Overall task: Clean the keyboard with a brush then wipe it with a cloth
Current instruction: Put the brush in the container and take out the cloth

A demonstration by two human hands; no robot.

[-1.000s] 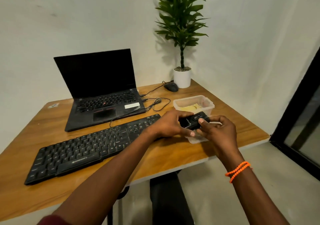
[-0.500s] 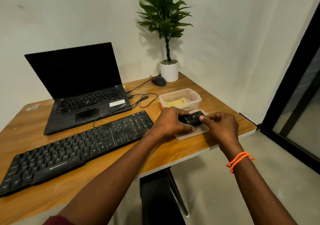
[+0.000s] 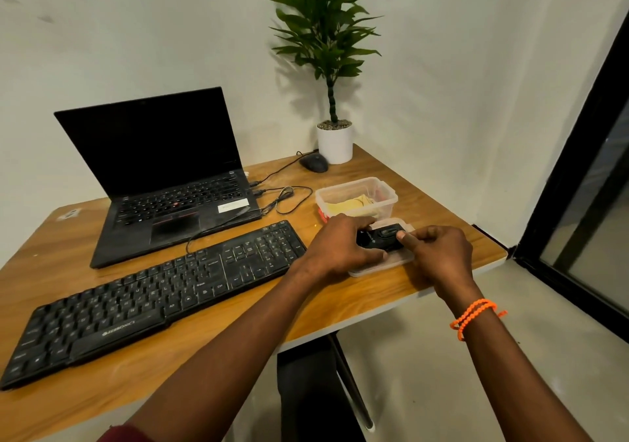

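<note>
the keyboard [image 3: 149, 300] lies untouched just left of your fingers, not yet brushed. your left hand [image 3: 335, 249] still curls round a small black device [image 3: 381, 239], which has come down from mid-air onto the container lid [image 3: 381, 264]; your right hand [image 3: 437, 254] pinches its other end. the yellow cloth [image 3: 347, 205] waits in the tub [image 3: 355, 196] beyond.

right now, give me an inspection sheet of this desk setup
surface: wooden table, dusty specks.
job's things: keyboard lies diagonally; yellow cloth in clear tub; small black device over the tub lid.
clutter: open laptop, mouse, potted plant.
grippers: left hand and right hand both hold the device.
cables: loose loop beside laptop.
surroundings: white wall, dark door frame.
</note>
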